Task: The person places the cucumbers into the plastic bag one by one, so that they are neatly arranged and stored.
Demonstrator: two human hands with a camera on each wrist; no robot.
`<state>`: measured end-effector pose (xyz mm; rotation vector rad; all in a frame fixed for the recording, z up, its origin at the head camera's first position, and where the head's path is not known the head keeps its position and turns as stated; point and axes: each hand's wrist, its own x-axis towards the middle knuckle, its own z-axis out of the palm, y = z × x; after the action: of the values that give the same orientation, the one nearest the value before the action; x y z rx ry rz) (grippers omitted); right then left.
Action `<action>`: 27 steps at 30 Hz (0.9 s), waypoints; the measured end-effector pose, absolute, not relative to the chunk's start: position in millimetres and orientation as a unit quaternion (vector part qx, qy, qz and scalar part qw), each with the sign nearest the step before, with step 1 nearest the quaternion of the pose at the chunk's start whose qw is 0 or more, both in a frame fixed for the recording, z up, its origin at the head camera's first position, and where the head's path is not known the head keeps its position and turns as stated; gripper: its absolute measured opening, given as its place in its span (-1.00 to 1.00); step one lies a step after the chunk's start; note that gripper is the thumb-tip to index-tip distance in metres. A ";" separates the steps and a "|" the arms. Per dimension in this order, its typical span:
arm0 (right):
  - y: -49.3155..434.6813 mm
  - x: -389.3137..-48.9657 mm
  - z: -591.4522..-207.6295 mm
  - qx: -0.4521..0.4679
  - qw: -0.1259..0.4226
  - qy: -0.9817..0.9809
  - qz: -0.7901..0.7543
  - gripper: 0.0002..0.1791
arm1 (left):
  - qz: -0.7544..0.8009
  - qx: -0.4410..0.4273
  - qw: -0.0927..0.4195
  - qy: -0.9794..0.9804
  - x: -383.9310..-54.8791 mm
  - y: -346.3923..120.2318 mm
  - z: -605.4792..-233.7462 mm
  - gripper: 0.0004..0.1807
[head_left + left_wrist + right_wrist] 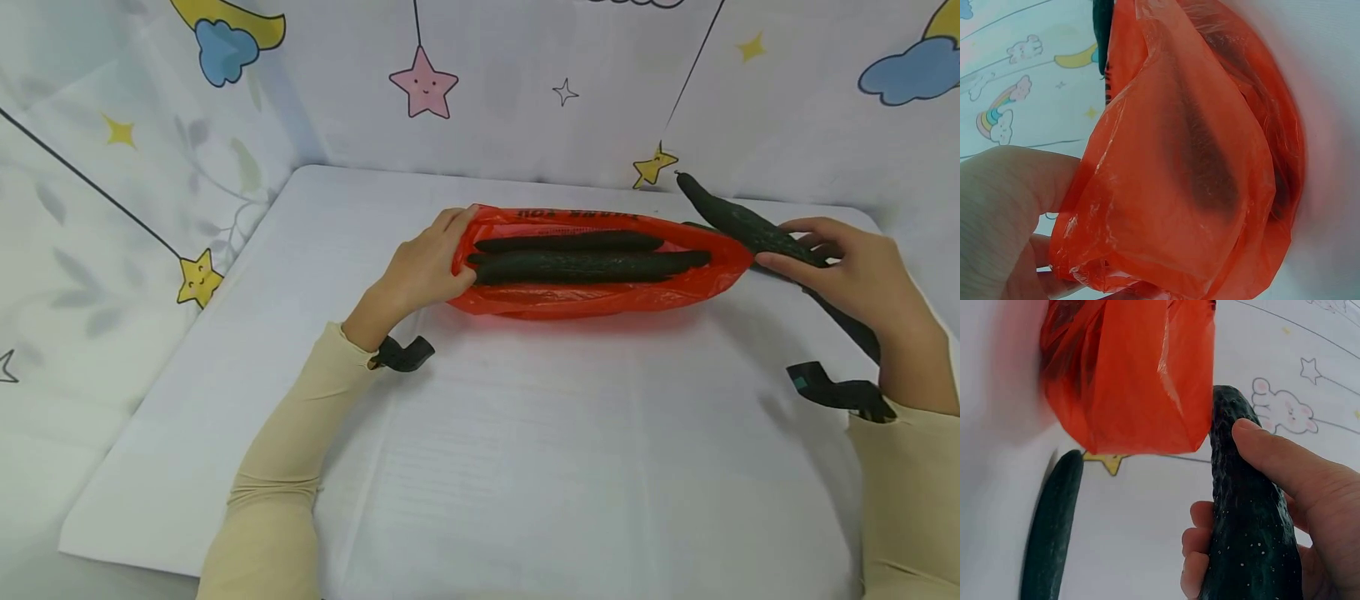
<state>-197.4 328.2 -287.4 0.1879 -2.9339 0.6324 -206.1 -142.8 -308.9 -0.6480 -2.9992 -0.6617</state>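
A red plastic bag [600, 304] lies on the white table with its mouth spread open. Two dark green cucumbers, a front one [585, 267] and a back one [570, 242], lie lengthwise inside. My left hand [427, 262] pinches the bag's left edge between thumb and fingers; in the left wrist view the film bunches at the fingertips. At the bag's right end, my right hand [862, 262] grips a bumpy cucumber [735, 218], its far end pointing up and left. Another cucumber [1054, 531] rests on the table below, partly hidden by the right hand in the head view.
The white tabletop [495, 467] stretches toward me in front of the bag. Behind it rises a pale backdrop [510, 133] printed with stars, clouds and moons. Each wrist wears a black strap, such as the left one [405, 354].
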 end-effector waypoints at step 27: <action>287.7 -186.9 -272.8 0.112 0.047 -0.967 0.225 -0.43 | -0.214 -0.207 0.007 -0.955 -206.1 -143.4 -308.6 -0.13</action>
<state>-186.9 287.7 -272.8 0.3415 -2.9504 0.6872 -206.1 -143.4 -308.6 -0.6489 -2.9863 -0.6692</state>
